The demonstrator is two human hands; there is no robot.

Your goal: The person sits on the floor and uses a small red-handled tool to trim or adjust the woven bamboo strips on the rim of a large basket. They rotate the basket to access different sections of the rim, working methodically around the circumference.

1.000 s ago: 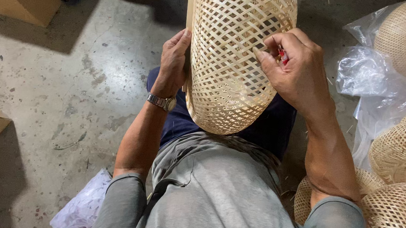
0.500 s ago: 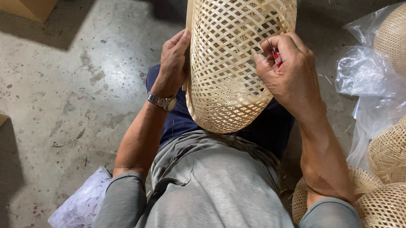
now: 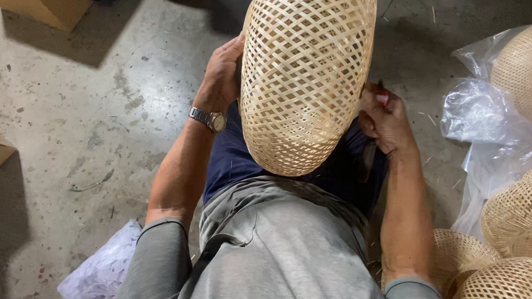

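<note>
A long woven bamboo basket (image 3: 305,77) stands lengthwise away from the person, rounded end toward their lap; left hand (image 3: 222,74) grips its side, right hand (image 3: 385,117) pinches a small red-handled tool (image 3: 382,98) against it

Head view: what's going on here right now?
A seated person holds a woven bamboo basket upright over their lap. The left hand steadies its left side; the right hand presses against its right side, gripping a small red-tipped tool. More woven baskets are piled at the right, some in clear plastic bags, on a concrete floor.
</note>
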